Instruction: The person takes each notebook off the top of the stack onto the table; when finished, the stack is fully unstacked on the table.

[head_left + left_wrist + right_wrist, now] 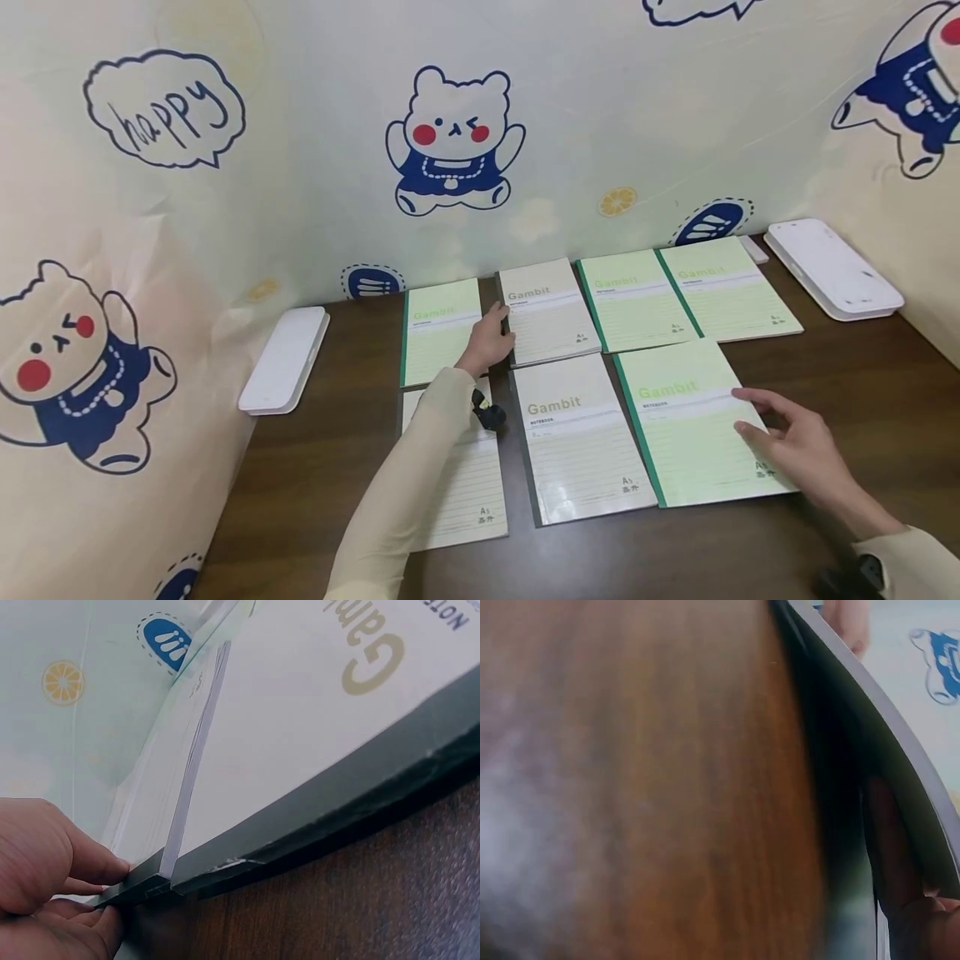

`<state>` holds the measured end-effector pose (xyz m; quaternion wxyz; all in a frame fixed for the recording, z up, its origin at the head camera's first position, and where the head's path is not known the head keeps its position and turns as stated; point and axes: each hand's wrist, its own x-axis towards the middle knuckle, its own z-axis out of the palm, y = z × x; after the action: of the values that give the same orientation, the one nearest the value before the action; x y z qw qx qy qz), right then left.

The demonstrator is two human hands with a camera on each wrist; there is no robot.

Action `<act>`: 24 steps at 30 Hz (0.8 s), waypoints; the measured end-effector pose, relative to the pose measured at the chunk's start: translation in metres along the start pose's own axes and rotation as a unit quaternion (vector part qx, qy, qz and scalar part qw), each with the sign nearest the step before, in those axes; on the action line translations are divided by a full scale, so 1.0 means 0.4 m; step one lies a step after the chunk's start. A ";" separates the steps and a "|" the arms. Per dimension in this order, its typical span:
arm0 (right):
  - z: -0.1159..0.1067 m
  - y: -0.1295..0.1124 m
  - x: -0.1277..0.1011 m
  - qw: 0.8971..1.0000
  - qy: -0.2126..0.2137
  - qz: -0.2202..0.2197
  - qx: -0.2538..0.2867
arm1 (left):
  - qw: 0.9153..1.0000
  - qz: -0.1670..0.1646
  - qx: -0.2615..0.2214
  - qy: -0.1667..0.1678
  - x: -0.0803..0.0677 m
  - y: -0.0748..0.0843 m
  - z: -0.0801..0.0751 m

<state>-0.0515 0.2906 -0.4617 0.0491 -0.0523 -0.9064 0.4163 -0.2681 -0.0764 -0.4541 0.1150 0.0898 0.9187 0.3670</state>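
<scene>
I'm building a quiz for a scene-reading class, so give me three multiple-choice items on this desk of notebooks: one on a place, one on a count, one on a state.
1. Where is the left hand?
A. on a white case
B. at the spine of the back-row beige notebook
C. off the table

2. How many notebooks lie on the table?
A. four
B. seven
C. ten

3. How is the right hand?
A. fingers spread on the green front-row notebook
B. in a fist
C. gripping a pen

Key: 1 B, fingertips pinch its spine corner in the left wrist view; 2 B, four behind, three in front; 3 A, fingers lie loosely extended on the cover.
</scene>
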 end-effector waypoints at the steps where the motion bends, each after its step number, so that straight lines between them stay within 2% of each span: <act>1: 0.003 -0.002 0.001 1.000 0.004 -0.004 -0.014 | 1.000 -0.002 -0.001 0.003 -0.001 0.001 -0.001; 8: 0.006 -0.009 0.001 0.997 0.012 -0.011 -0.073 | 1.000 0.000 -0.004 0.007 0.001 0.004 -0.003; 12: 0.006 -0.014 0.004 0.995 -0.001 -0.021 -0.098 | 1.000 -0.001 0.002 0.006 0.005 0.001 -0.006; 19: 0.015 -0.030 0.009 0.986 -0.013 -0.065 -0.153 | 1.000 -0.005 0.003 0.007 0.006 -0.003 -0.004; 24: 0.016 -0.035 0.011 0.982 -0.028 -0.066 -0.175 | 1.000 -0.005 0.003 0.004 0.003 -0.001 -0.001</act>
<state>-0.0574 0.2774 -0.4551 0.0411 0.0116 -0.9677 0.2486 -0.2695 -0.0765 -0.4543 0.1128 0.0845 0.9206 0.3643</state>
